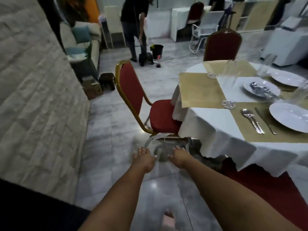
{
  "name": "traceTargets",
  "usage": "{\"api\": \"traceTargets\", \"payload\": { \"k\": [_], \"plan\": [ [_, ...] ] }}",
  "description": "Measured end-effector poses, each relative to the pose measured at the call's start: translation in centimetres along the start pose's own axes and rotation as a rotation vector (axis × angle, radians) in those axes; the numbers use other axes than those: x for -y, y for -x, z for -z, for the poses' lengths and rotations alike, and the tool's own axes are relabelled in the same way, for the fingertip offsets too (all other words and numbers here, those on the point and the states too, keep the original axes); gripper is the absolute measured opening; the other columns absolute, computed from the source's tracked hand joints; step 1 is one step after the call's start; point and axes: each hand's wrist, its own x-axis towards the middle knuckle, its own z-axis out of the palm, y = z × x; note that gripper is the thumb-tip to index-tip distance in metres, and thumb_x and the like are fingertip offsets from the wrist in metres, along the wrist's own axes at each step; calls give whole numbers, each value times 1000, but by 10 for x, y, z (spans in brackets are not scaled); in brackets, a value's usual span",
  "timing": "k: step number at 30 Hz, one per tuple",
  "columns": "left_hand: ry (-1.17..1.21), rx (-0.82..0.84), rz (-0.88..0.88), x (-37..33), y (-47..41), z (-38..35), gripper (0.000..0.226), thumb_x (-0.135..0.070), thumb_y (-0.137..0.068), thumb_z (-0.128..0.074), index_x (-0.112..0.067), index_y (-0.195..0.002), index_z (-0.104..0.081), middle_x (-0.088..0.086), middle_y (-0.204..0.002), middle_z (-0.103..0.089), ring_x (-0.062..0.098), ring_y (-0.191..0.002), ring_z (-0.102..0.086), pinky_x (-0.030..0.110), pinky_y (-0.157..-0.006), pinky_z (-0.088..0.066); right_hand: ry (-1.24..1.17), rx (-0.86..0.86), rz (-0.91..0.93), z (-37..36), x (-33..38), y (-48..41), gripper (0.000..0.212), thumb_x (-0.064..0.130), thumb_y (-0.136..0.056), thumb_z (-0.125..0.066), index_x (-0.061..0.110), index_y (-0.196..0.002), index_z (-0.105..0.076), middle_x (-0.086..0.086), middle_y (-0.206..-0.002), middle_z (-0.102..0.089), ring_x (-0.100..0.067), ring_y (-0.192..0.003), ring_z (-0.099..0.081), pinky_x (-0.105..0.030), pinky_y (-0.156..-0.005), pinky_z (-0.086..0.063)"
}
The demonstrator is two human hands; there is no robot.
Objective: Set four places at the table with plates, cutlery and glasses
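My left hand (144, 158) and my right hand (179, 156) reach forward low over the floor, to the left of the table. Between them they grip a blurred see-through container (164, 144); what it is stays unclear. The round table (211, 130) has a white cloth and gold placemats (200, 90). One white plate (290, 117) lies on the near mat with two spoons (251, 120) and a knife (265, 120) to its left. A second plate (261, 88) holds loose cutlery, and a third plate (288, 78) lies behind it. Clear glasses (229, 90) stand on the mats.
A red chair with a gold frame (133, 97) stands at the table's left side, another (222, 45) behind it, a third red seat (266, 189) at lower right. A person (135, 27) cleans the floor far off beside a black bucket (157, 50). A stool (107, 80) and box (92, 90) sit by the left wall.
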Motion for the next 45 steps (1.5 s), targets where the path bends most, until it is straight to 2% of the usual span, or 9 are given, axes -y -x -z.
{"api": "traceTargets", "payload": {
  "k": [5,9,15,20,24,27,40,43,45],
  "plan": [
    [-31,22,-103,-34,-71,34,68,-47,-101,-23,-8,-154,-6,13,-162,0,29,-149,2,47,-120,-3,-29,-46,-122,37,-28,-45,61,45,-102,-33,12,-153,-25,-12,-162,-17,-36,-149,-16,-51,-120,-19],
    [-59,48,-151,-66,-124,67,68,-46,-102,-22,-7,-153,-3,14,-161,3,29,-149,5,47,-120,-2,-107,-102,-206,75,-50,-76,60,48,-97,-39,12,-145,-41,-12,-154,-34,-34,-140,-33,-48,-115,-29],
    [-101,68,-255,-113,-186,109,67,-46,-102,-20,-8,-153,-2,12,-162,4,27,-149,7,46,-120,2,-107,-131,-283,130,-73,-110,58,40,-101,-39,12,-151,-31,-12,-162,-19,-35,-148,-21,-48,-120,-22],
    [-139,90,-348,-147,-232,128,67,-46,-102,-21,-7,-153,-1,12,-162,6,27,-149,8,46,-121,1,-192,-213,-355,161,-95,-137,60,42,-100,-37,6,-148,-33,-16,-157,-28,-36,-142,-30,-46,-115,-29],
    [-205,83,-444,-178,-278,152,67,-46,-102,-20,-5,-153,-2,14,-161,5,27,-149,7,46,-121,0,-250,-269,-433,195,-114,-156,66,46,-101,-34,8,-154,-21,-10,-164,-13,-32,-150,-15,-48,-120,-19],
    [-262,100,-522,-202,-314,168,68,-46,-102,-21,-5,-153,-1,15,-161,7,29,-149,7,47,-121,-1,-301,-300,-524,214,-129,-170,66,47,-102,-34,9,-154,-20,-8,-165,-10,-31,-150,-13,-47,-121,-17],
    [-382,135,-812,-294,-410,211,68,-48,-102,-21,-6,-153,-3,14,-161,5,28,-150,4,47,-120,-3,-478,-531,-786,279,-193,-204,62,54,-90,-42,16,-139,-44,-9,-153,-38,-30,-139,-37,-43,-112,-34],
    [-378,144,-866,-320,-421,209,68,-47,-101,-23,-6,-153,-5,14,-161,3,28,-150,2,47,-120,-4,-472,-526,-828,294,-210,-202,47,42,-96,-43,14,-133,-48,-12,-141,-45,-34,-131,-43,-42,-107,-37],
    [-370,149,-899,-338,-424,206,68,-47,-101,-24,-7,-153,-6,14,-161,2,28,-150,2,47,-120,-4,-467,-523,-867,301,-225,-201,48,41,-99,-41,10,-135,-46,-15,-141,-44,-35,-132,-42,-43,-107,-36]
  ]
}}
